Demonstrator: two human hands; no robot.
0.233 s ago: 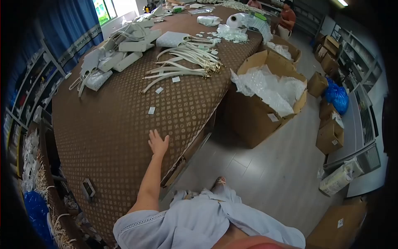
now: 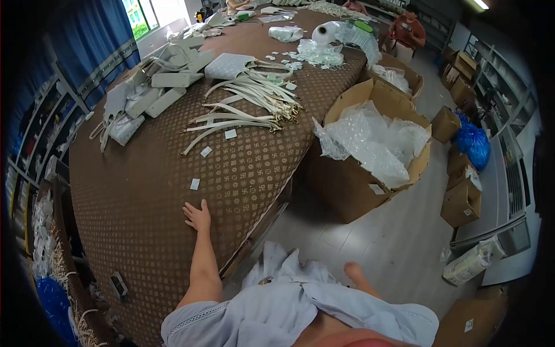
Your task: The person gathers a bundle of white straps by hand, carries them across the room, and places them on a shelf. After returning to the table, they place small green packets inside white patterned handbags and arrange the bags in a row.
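My left hand (image 2: 198,217) is over the brown patterned table cover (image 2: 156,202), its fingers spread and nothing in them. Just beyond the fingertips lies a small white square tag (image 2: 195,184), with two more tags farther up. Beyond them is a fan of white straps (image 2: 248,98) with gold-coloured metal ends. What looks like my right hand (image 2: 354,270) shows low in front of my body, above the grey floor; its fingers are too unclear to make out.
White bags (image 2: 167,87) are piled at the back left. A cardboard box (image 2: 335,185) of bubble wrap stands against the table's right side. A small framed object (image 2: 119,284) lies at the near left. A person (image 2: 406,32) stands at the back right.
The view has shifted, and the tags and straps appear lower and farther left. My left hand appears farther left, still spread. The right forearm and hand have come into view.
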